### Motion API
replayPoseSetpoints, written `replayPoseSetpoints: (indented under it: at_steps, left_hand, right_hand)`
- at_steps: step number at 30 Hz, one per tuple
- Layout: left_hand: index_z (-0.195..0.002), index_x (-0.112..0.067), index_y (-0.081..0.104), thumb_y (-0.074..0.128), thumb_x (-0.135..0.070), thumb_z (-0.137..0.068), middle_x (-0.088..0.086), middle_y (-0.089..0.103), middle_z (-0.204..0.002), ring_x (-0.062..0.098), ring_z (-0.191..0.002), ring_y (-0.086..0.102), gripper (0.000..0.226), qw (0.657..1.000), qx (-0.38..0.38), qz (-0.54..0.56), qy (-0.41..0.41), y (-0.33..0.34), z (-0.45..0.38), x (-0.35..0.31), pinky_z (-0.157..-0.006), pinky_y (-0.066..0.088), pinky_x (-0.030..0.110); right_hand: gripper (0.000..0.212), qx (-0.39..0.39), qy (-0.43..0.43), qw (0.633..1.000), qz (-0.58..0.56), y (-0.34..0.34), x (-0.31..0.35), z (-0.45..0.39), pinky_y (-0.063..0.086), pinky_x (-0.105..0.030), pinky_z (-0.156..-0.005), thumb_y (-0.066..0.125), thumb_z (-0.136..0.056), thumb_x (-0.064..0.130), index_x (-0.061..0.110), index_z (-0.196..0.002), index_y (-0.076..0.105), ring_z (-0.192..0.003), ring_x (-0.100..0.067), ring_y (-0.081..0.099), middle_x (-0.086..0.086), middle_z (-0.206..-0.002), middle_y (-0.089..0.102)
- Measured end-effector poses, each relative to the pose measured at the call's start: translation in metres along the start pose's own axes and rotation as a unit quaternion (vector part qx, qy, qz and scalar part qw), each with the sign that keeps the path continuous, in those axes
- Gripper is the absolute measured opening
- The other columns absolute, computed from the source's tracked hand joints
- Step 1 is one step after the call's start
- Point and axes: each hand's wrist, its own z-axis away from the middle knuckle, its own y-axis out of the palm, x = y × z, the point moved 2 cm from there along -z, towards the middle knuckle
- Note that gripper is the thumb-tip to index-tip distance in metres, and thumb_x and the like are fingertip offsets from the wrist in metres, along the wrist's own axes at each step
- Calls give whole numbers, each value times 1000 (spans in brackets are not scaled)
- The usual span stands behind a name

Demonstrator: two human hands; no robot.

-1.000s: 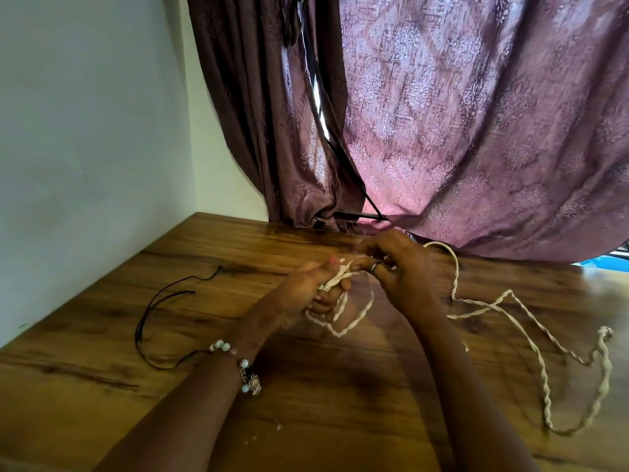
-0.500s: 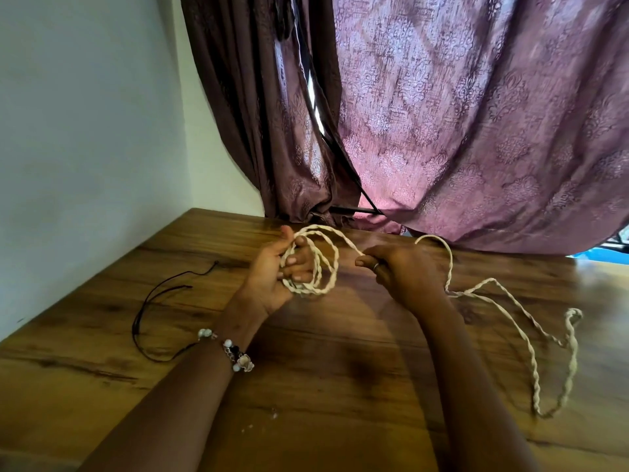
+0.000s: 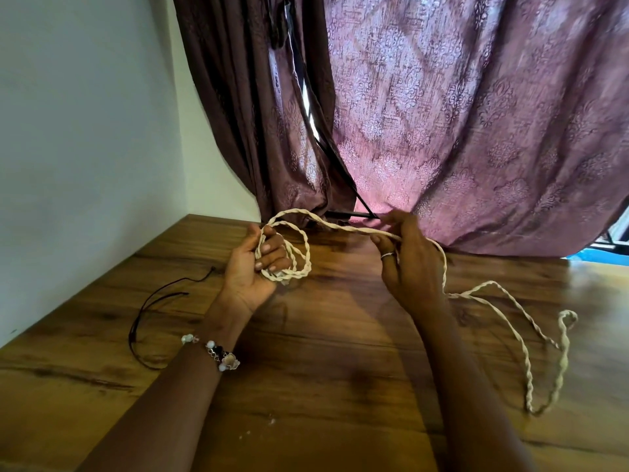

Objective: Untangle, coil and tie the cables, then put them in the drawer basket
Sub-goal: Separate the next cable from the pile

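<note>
Partly hidden behind the right hand (apparently pinching it), the twisted cable loops in the left hand's curled fingers.

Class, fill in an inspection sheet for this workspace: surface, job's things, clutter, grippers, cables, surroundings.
Surface: wooden table, a few pale specks near the front.
Job's things: cream twisted cable; thin black cable; drawer basket not seen.
Clutter: nothing seen.
Grippers: left hand grips several cream loops; right hand pinches the strand running from them.
Cables: cream tail lies loose at right; black one loose at left.
Surroundings: white wall, purple curtain.
</note>
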Motion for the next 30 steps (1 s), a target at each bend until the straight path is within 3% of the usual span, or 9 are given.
replayPoseSetpoints:
  at_steps: [3, 6, 9, 13, 18, 22, 24, 26, 30]
  left_hand:
    - [-74, -9, 58, 82, -20, -68, -5, 41, -44, 6, -28, 36, 27, 1000, 14, 12, 20, -1, 1, -8, -33, 36, 21]
    - [-71, -11, 58, 59, -33, -89, -6, 39, -42, 6, -27, 34, 29, 999, -17, 3, 49, 1, -1, -11, -32, 34, 19]
    - [-72, -13, 57, 46, -42, -89, -7, 38, -44, 6, -28, 34, 35, 998, -13, -3, 63, 4, -2, -12, -34, 34, 17]
    - [-72, -14, 59, 58, -42, -78, -9, 37, -44, 4, -29, 33, 28, 996, -10, -56, 70, 8, -2, -10, -35, 33, 15]
    - [-73, -13, 43, 43, -34, -95, -8, 36, -47, 2, -32, 27, 30, 960, -114, -207, 147, 6, 0, -16, -35, 32, 16]
    - [-70, -12, 35, 46, -33, -97, -2, 38, -51, 7, -38, 30, 36, 934, -162, -277, 155, 5, -2, -11, -40, 33, 18]
    - [-69, -13, 35, 44, -29, -99, -3, 38, -50, 6, -36, 29, 35, 931, -188, -265, 166, 5, -3, -10, -41, 32, 17]
    - [-69, -14, 36, 44, -29, -100, -4, 39, -49, 5, -35, 29, 35, 936, -204, -232, 169, 7, -1, -11, -41, 31, 16]
    - [-68, -13, 41, 45, -32, -98, -5, 43, -49, 4, -34, 32, 36, 949, -218, -167, 156, 8, 1, -14, -39, 33, 15]
  right_hand:
    - [15, -77, -11, 994, -71, 3, 24, -1, 40, -22, -71, 61, -83, -7, 0, -96, 61, -80, -17, 56, -10, -89, 63]
    - [19, -46, -24, 997, 58, 19, 32, 4, 46, -34, -58, 53, -77, -4, 0, -91, 65, -71, -33, 59, -17, -85, 62]
    - [22, 147, 14, 968, 201, 31, 38, 9, 49, -39, -54, 56, -74, -9, -1, -93, 63, -69, -40, 63, -23, -86, 61]
    - [29, 382, -4, 876, 295, 34, 50, 15, 47, -37, -73, 38, -95, 1, 5, -116, 57, -101, -33, 61, -16, -112, 61]
    - [26, 490, -63, 852, 175, 48, 49, 21, 54, -35, -78, 52, -90, 1, 3, -115, 58, -94, -28, 64, -15, -104, 65]
    - [64, 471, 24, 881, -41, 44, 50, 20, 52, -24, -56, 55, -83, -9, 18, -138, 35, -69, -15, 63, -8, -88, 63]
    - [38, 450, 68, 878, -151, 40, 49, 16, 50, -19, -50, 52, -86, -11, 7, -119, 51, -61, -15, 63, -5, -79, 62]
    - [19, 444, 60, 873, -192, 35, 47, 13, 58, -29, -63, 51, -92, -3, 4, -99, 67, -67, -17, 69, -7, -84, 70]
    - [41, 457, 19, 865, -208, 31, 48, 14, 55, -23, -75, 49, -87, -14, 10, -112, 69, -84, -4, 67, -4, -102, 73]
